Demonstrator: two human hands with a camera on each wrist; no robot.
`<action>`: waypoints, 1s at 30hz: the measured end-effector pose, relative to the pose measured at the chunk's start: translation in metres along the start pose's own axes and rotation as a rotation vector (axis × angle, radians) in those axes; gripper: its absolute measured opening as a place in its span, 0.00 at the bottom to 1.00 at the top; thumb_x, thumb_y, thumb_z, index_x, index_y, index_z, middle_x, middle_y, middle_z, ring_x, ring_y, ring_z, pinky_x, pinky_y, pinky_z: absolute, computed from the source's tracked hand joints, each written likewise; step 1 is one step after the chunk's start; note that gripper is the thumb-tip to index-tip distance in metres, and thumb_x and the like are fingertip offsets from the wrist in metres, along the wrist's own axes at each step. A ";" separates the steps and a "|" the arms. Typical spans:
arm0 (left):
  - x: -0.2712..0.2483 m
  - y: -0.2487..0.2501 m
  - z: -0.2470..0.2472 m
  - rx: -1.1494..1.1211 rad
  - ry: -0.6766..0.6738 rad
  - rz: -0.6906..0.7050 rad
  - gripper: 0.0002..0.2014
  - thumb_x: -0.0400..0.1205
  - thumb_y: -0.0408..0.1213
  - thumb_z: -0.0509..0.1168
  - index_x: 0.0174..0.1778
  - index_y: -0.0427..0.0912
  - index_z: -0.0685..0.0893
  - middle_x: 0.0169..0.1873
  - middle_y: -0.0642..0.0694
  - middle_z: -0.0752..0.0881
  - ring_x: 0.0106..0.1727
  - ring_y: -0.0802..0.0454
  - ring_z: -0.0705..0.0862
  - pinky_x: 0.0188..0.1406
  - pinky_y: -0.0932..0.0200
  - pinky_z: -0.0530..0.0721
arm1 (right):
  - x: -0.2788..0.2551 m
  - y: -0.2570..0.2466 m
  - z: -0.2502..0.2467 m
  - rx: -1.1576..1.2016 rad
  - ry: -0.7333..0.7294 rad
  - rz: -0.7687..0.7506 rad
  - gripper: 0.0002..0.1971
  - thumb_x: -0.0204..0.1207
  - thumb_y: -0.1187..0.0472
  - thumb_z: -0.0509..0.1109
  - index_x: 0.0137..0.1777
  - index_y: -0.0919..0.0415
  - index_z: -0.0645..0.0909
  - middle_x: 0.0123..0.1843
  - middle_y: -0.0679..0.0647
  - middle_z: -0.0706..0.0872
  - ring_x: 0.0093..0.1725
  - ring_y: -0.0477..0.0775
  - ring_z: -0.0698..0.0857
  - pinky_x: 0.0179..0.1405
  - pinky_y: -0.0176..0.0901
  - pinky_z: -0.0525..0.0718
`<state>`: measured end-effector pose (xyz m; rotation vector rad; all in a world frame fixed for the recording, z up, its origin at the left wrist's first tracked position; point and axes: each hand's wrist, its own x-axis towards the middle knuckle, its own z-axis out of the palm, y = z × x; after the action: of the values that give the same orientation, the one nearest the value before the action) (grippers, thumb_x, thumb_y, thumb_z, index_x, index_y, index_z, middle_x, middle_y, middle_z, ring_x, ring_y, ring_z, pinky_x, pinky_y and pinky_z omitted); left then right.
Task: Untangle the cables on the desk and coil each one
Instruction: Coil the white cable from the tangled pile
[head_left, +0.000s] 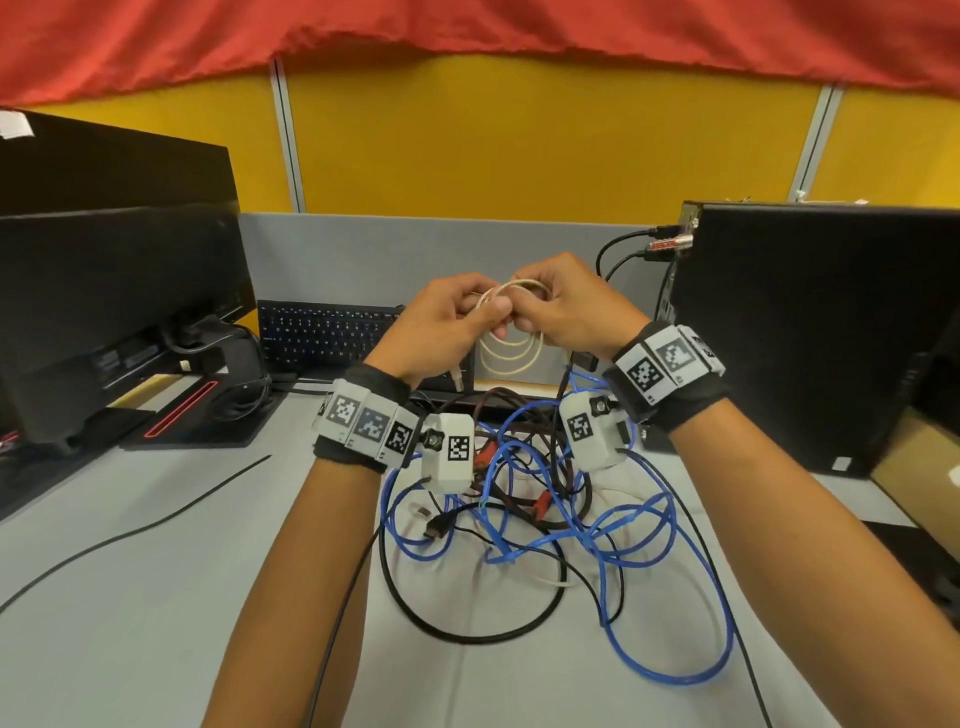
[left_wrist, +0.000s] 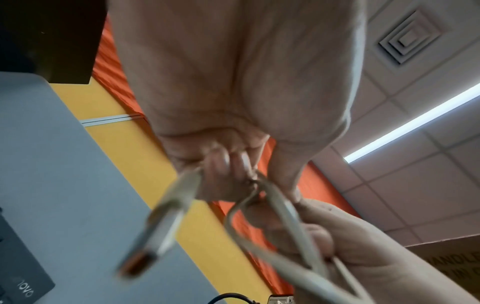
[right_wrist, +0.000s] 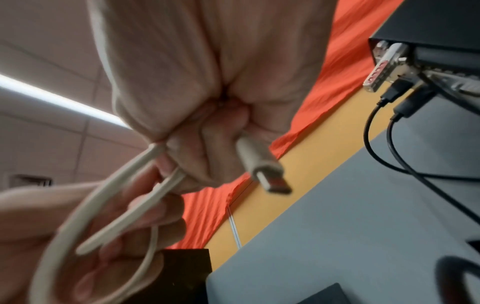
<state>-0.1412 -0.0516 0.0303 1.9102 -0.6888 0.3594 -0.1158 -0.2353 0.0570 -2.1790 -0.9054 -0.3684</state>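
Fingers: both sets were curled; those of the left hand (head_left: 441, 325) and of the right hand (head_left: 561, 306) pinched the thin cream-white rubbery cable (head_left: 511, 348) from either side, knuckles nearly touching.
Cream cable's place: raised above the grey laminate surface (head_left: 156, 597), its top arc between the two hands, several round loops hanging just below them.
Tangle: a long bright-blue round cable (head_left: 670, 545), a thick black cable (head_left: 467, 631) and a dark brown braided cable with red plugs (head_left: 543, 506) lay knotted together on the surface under the wrists, apart from the raised coil.
Edges and room: a black monitor on its stand (head_left: 114, 312) closed the left side, a black computer tower (head_left: 810, 332) the right, a black keyboard (head_left: 327, 332) and a grey partition panel (head_left: 415, 249) the back; bare grey surface lay open at near left, crossed by one thin black wire (head_left: 135, 530).
Left wrist view only: a blurred cream plug with a metal tip (left_wrist: 141, 261) stuck out below the left fingers (left_wrist: 221, 176).
Right wrist view only: a second cream plug with a flat metal end (right_wrist: 265, 166) poked from the right fingers (right_wrist: 207, 144); black leads (right_wrist: 376, 144) ran into the tower's back.
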 end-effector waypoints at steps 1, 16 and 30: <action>0.000 -0.001 0.000 0.003 0.005 0.023 0.12 0.89 0.36 0.63 0.61 0.30 0.83 0.35 0.47 0.88 0.29 0.66 0.81 0.32 0.74 0.75 | -0.001 0.000 -0.002 0.086 -0.023 0.006 0.17 0.86 0.59 0.68 0.42 0.73 0.87 0.26 0.52 0.79 0.21 0.43 0.69 0.21 0.35 0.68; 0.003 -0.005 0.004 0.312 0.153 0.125 0.11 0.89 0.37 0.63 0.46 0.34 0.84 0.27 0.51 0.83 0.27 0.59 0.77 0.32 0.62 0.75 | 0.003 0.000 -0.037 0.186 0.312 -0.042 0.10 0.81 0.62 0.75 0.46 0.71 0.90 0.43 0.61 0.91 0.37 0.41 0.87 0.39 0.35 0.83; -0.002 0.008 0.002 -0.659 0.018 -0.018 0.16 0.94 0.41 0.46 0.44 0.42 0.73 0.27 0.52 0.76 0.25 0.60 0.61 0.23 0.66 0.59 | 0.000 -0.006 -0.014 0.353 -0.009 0.034 0.12 0.84 0.61 0.71 0.39 0.63 0.80 0.26 0.55 0.71 0.22 0.46 0.63 0.19 0.35 0.59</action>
<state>-0.1472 -0.0553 0.0341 1.2831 -0.6738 0.1124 -0.1203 -0.2424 0.0694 -1.8698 -0.8652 -0.1665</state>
